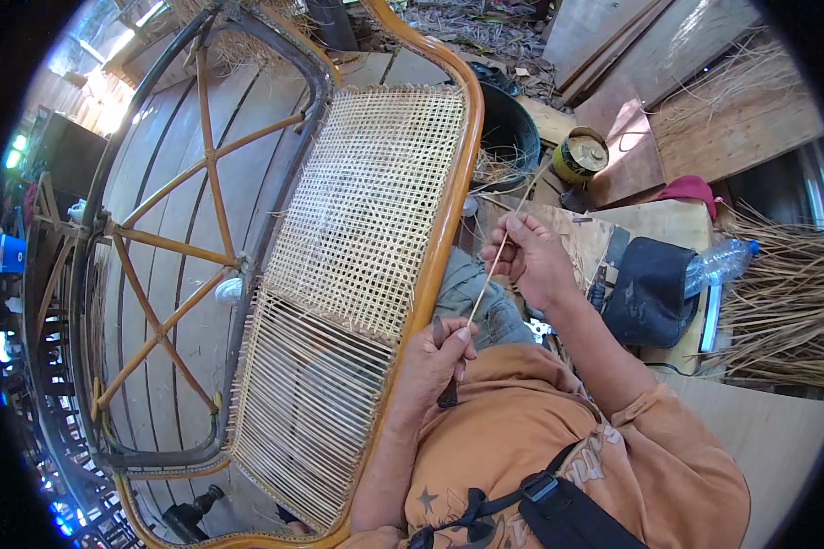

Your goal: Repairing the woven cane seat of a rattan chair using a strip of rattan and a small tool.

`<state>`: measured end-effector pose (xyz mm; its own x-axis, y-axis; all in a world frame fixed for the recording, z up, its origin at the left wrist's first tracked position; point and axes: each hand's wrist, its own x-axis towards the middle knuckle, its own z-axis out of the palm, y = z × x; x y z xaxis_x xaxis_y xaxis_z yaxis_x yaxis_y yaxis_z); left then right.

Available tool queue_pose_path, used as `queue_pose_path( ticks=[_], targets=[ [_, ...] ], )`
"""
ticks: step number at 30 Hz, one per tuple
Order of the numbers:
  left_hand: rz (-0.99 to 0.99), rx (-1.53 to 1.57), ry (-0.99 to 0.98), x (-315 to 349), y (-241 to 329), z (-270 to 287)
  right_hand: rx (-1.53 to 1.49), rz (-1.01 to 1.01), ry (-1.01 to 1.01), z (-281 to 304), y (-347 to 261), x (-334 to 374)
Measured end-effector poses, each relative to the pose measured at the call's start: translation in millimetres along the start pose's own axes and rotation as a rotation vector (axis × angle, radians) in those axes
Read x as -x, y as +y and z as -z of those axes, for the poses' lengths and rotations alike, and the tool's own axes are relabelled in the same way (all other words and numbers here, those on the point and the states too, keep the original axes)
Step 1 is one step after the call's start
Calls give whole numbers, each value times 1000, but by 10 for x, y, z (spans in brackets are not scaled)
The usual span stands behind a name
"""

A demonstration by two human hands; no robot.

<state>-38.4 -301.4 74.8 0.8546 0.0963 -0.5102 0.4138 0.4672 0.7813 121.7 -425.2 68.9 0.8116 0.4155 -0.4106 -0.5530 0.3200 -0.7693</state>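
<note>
A thin, pale cane strip runs between my two hands and on past the right one. My left hand pinches its lower end between thumb and finger. That hand also grips a dark, narrow tool, perhaps a knife, mostly hidden by the fingers. Higher up, my right hand pinches the strip between thumb and fingertips. Left of both hands lies a chair frame of glossy brown wood. Its woven cane panel has a finished open mesh at the far part and only parallel strands nearer me.
A second, dark frame with crossed poles lies at left on a slatted wooden surface. Beyond my right hand stand a dark bucket and a tin. At right are a black pouch, a plastic bottle and bundled cane.
</note>
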Motion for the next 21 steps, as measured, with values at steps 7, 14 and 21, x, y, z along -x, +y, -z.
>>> queue_pose_path(
  ticks=[7, 14, 21],
  targets=[
    [98, -116, -57, 194, 63, -6, -218, -26, -11, 89, -21, -236],
    [98, -82, 9, 205, 65, -70, -253, 12, -73, 62, -36, -231],
    [43, -86, 86, 68, 4, -72, 198, 22, 80, 217, -77, -37]
  ],
)
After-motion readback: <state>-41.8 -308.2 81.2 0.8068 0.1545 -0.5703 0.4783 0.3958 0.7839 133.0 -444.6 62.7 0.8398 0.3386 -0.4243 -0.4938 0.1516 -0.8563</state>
